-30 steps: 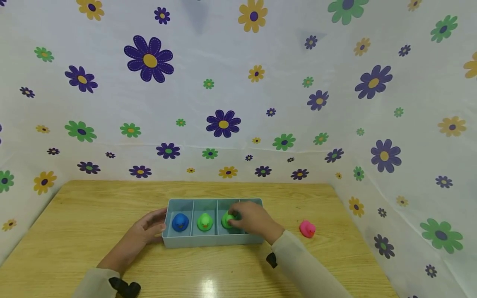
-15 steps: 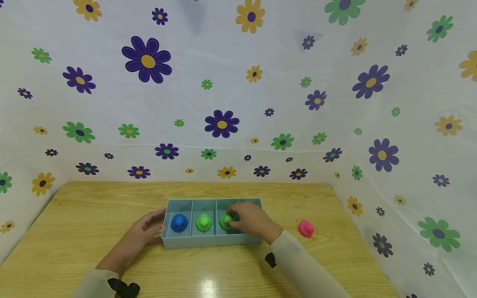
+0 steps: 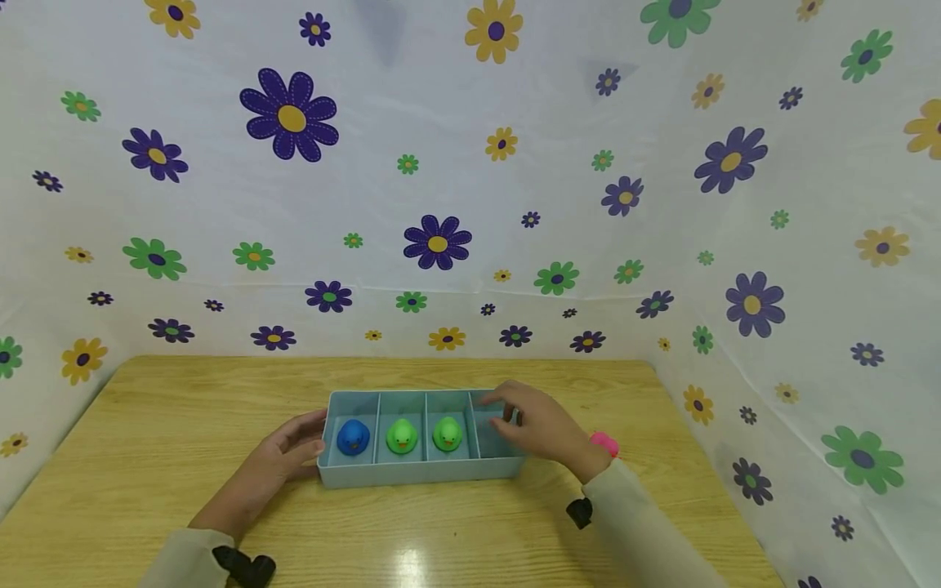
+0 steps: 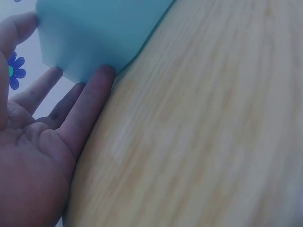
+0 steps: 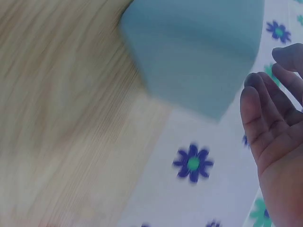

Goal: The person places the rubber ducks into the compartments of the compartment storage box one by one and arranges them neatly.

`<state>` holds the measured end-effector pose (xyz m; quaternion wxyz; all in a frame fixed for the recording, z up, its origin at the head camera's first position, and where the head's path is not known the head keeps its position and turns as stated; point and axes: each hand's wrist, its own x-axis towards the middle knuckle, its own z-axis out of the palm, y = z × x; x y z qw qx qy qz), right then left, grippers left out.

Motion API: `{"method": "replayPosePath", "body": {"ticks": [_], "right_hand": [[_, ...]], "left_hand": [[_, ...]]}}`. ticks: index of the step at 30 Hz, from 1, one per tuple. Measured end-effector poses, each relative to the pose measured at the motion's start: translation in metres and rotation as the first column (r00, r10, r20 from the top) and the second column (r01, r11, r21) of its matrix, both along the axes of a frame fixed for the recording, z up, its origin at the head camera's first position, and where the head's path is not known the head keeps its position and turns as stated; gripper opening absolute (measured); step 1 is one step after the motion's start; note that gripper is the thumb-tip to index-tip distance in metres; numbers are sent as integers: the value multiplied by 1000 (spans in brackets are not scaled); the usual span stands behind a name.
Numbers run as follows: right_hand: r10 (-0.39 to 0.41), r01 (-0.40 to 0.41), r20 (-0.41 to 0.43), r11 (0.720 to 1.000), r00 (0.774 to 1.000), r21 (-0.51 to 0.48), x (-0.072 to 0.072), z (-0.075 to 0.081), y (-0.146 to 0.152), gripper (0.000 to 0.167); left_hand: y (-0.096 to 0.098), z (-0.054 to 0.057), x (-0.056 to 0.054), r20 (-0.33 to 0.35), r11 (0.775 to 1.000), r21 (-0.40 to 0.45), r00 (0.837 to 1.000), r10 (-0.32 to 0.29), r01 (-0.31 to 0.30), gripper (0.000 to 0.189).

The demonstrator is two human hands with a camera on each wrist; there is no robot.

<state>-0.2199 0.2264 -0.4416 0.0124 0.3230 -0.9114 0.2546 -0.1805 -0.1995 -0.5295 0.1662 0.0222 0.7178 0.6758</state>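
Note:
A blue-grey tray (image 3: 422,474) with a row of compartments lies on the table. From the left, its compartments hold a blue rubber duck (image 3: 354,438), a green rubber duck (image 3: 401,437) and another green rubber duck (image 3: 447,434); the rightmost holds nothing. My left hand (image 3: 283,453) rests against the tray's left end, its fingertips (image 4: 107,71) touching the wall with straight fingers. Over the right compartment hovers my right hand (image 3: 540,425), fingers loosely bent and nothing between them. Behind the right wrist shows part of a pink rubber duck (image 3: 605,443).
The wooden table (image 3: 220,392) reaches back to a white flowered cloth (image 3: 441,188), which also rises along the left and right sides. A black strap piece sits at each wrist.
My right hand has let go of the green duck in the third compartment and moved right, now partly covering the pink duck. The left hand has stayed at the tray's end.

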Motion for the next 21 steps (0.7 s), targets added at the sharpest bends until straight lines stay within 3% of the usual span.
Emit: {"method": "replayPosePath", "body": {"ticks": [7, 13, 21], "right_hand": [[-121, 121, -15, 993, 992, 1, 6, -2, 63, 27], [-203, 204, -5, 978, 979, 34, 19, -13, 118, 27], [-312, 306, 39, 945, 949, 114, 33, -28, 166, 18]], "left_hand": [[-1, 1, 1, -26, 1000, 1, 1000, -15, 15, 68], [0, 1, 0, 0, 1000, -17, 1000, 5, -5, 69], [1, 1, -1, -8, 1000, -28, 1000, 8, -8, 67]]}}
